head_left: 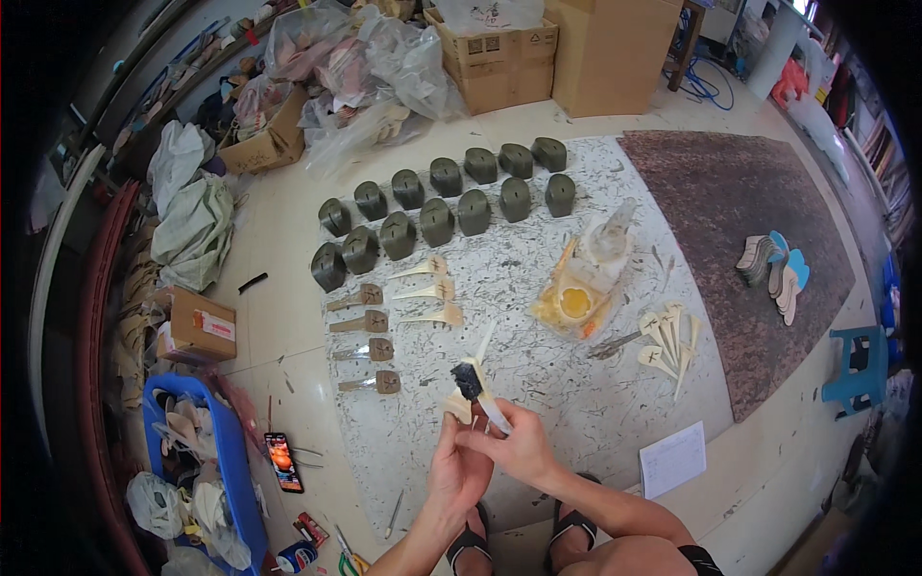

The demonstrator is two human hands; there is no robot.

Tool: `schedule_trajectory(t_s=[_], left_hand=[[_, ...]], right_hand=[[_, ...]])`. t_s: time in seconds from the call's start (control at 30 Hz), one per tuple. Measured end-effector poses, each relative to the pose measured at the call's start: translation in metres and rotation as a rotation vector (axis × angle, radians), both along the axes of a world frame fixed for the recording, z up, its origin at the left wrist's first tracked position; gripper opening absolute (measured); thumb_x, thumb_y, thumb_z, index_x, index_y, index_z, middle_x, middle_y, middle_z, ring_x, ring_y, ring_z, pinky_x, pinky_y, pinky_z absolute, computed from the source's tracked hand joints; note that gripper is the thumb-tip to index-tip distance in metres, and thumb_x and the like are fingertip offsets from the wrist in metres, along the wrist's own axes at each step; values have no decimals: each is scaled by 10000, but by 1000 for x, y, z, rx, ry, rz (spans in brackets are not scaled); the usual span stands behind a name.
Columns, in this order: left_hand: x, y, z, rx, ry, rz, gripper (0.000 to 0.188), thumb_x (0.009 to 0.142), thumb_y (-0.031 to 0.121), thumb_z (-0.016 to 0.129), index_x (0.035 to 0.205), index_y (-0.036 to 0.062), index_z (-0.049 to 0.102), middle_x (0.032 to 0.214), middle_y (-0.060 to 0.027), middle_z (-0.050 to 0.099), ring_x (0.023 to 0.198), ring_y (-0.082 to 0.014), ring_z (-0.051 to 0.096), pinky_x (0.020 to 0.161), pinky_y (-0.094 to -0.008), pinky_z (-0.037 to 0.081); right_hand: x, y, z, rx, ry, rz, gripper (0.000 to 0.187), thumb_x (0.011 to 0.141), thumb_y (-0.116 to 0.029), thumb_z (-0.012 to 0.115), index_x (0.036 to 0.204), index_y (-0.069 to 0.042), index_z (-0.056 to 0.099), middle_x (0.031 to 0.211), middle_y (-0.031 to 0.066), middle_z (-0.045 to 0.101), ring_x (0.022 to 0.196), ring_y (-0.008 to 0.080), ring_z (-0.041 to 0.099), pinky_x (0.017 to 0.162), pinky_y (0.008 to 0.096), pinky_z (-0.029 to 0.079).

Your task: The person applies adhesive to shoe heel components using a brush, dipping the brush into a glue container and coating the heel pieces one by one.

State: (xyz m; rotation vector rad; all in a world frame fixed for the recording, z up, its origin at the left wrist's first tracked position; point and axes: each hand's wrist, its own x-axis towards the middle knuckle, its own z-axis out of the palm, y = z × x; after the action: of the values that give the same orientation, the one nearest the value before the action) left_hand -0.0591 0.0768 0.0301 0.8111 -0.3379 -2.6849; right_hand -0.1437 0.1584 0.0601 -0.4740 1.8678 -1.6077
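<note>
Both my hands are close together above the near part of a pale, scuffed work board (519, 403). My left hand (463, 470) pinches a cream paddle-shaped piece (458, 405), whose narrow tail seems to point away from me. In my right hand (519, 446) is a brush with dark bristles (468, 381), its pale handle slanting down into the fingers. The bristles lie over the cream piece and hide part of it; whether they touch it I cannot tell. Similar cream pieces (432, 290) lie farther off, beside brown-ended pieces (370, 322).
Two rows of dark green heel-shaped blocks (437, 221) stand at the back. A plastic bag with yellow contents (576, 302) and more cream pieces (672, 341) are at right. A blue bin (235, 470), a phone (282, 463) and scissors (351, 557) lie left; white paper (672, 459) lies right.
</note>
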Motion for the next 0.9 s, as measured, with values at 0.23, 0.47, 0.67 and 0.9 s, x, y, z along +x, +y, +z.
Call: schedule_trajectory(t_s=[0.23,0.47,0.67,0.9], left_hand=[[2,3,12,-154,61,-78,412,939,323,549,1251,57,505,1234,-37,562,1172,-167,480,1036,-350,322],[1,-1,19,-194,86,-168,324,893,269,629,1157,88,583,1187,-31,602,1152,-162,516,1046,-380,328],[5,-2,14,-162,121,-151,325,875,229,658,1149,68,592,1167,-49,618,1119,-169,545,1033,-378,363],[7,-24,16,-168,92,123,312,888,107,618,1183,16,576,1158,-115,627,1169,-239,549,1099,-427,356]], right_hand=[[-26,17,15,-132,-158,-22,188,870,-167,664,978,-18,703,712,49,679,628,67,595,554,250,476],[-44,32,15,-85,-78,271,201,867,-188,686,964,-12,699,745,48,682,678,70,586,605,258,464],[-37,31,4,-88,-148,282,198,866,-189,689,957,-14,692,740,39,668,678,64,564,607,258,455],[-36,44,16,-59,-61,212,236,919,-251,592,1018,-38,565,653,83,579,591,176,560,566,322,427]])
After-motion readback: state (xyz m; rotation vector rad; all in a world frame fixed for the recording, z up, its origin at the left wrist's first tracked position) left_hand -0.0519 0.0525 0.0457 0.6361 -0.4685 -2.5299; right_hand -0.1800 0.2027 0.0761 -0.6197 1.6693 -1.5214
